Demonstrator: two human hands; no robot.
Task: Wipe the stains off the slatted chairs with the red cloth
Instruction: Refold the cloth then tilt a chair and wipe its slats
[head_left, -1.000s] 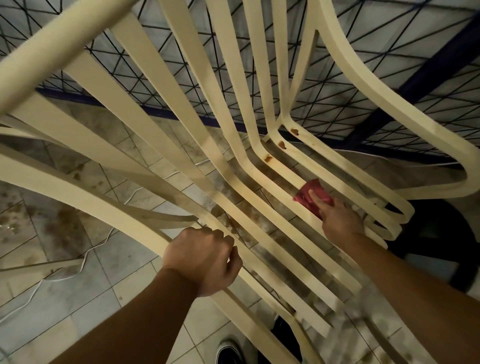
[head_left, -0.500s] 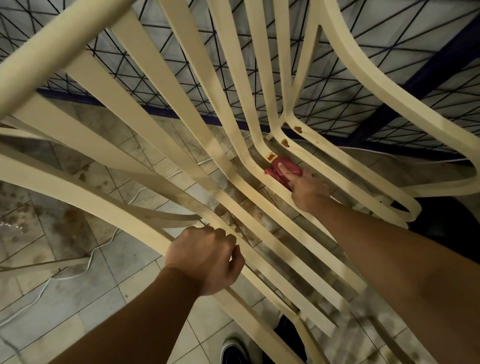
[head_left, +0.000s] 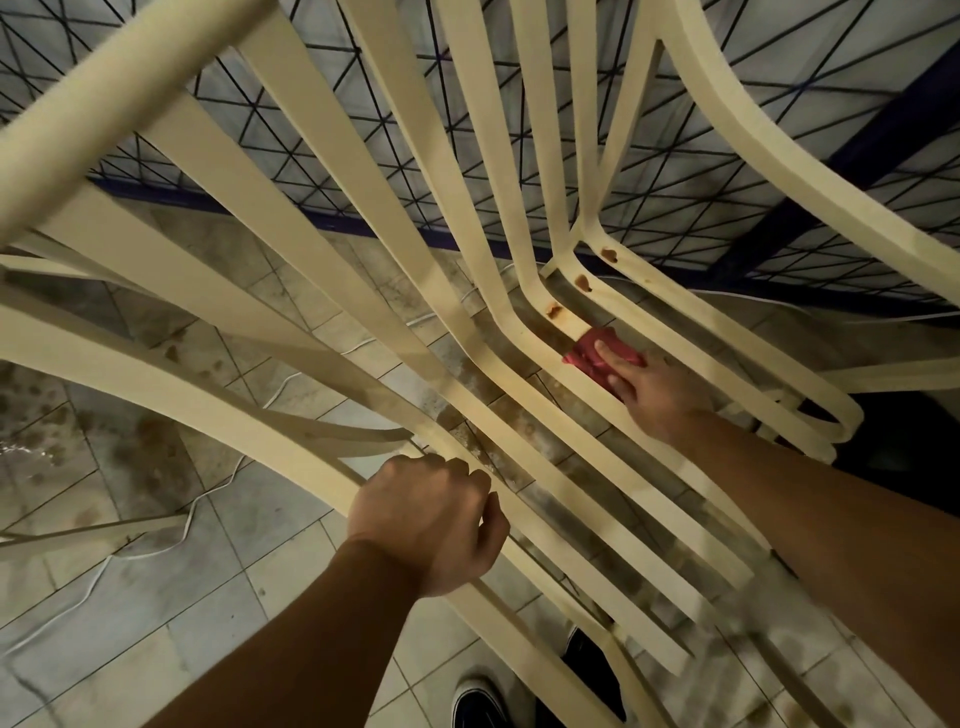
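at the bottom edge, nearest the camera, two dark shoes (head_left: 480, 701) stand on a grimy tiled floor (head_left: 249, 597), seen through the gaps of the slatted chair (head_left: 322, 249). just above them the left hand (head_left: 426, 519) grips the chair's outer side rail, fingers curled fully round it and knuckles up, with the forearm coming in from lower left. further out and to the right, the right hand (head_left: 654, 389) holds the red cloth (head_left: 587, 353) bunched against one of the inner slats; its index finger (head_left: 618, 361) lies straight across the top of the cloth and the other fingers are tucked under it, so the cloth projects past the fingertips toward the bend of the seat. the cloth sits on the seat part of the slat, just short of the bend where the slats turn up into the backrest. on that same slat, just beyond the cloth and not covered by it, lies a rust-brown stain (head_left: 553, 310); a second stain (head_left: 583, 282) and a third stain (head_left: 609, 254) mark the next two slats to the right, each a little further off. a white cable (head_left: 130, 551) trails over the tiles at left. behind the chair stands a wire mesh panel (head_left: 363, 171) with a dark blue frame (head_left: 883, 135).
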